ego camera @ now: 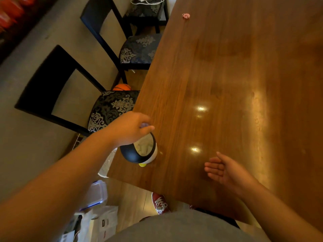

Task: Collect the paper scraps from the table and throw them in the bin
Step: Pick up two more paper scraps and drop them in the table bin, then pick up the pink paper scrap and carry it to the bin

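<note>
A small penguin-shaped bin [139, 151], black and white with a yellow beak, stands on the wooden table [227, 84] near its left edge. My left hand [129, 128] hovers right over the bin's opening, fingers pinched on a pale paper scrap [144, 125]. Crumpled paper lies inside the bin. My right hand [225, 169] floats just above the table to the right of the bin, palm up, fingers apart, holding nothing. One pink paper scrap [186, 15] lies far away on the table top.
Two dark chairs [111, 105] with patterned seats stand along the table's left side, an orange ball [121, 87] on the floor between them. Boxes and papers [97, 215] lie on the floor at my left. A red shoe [160, 203] shows below the table's near edge.
</note>
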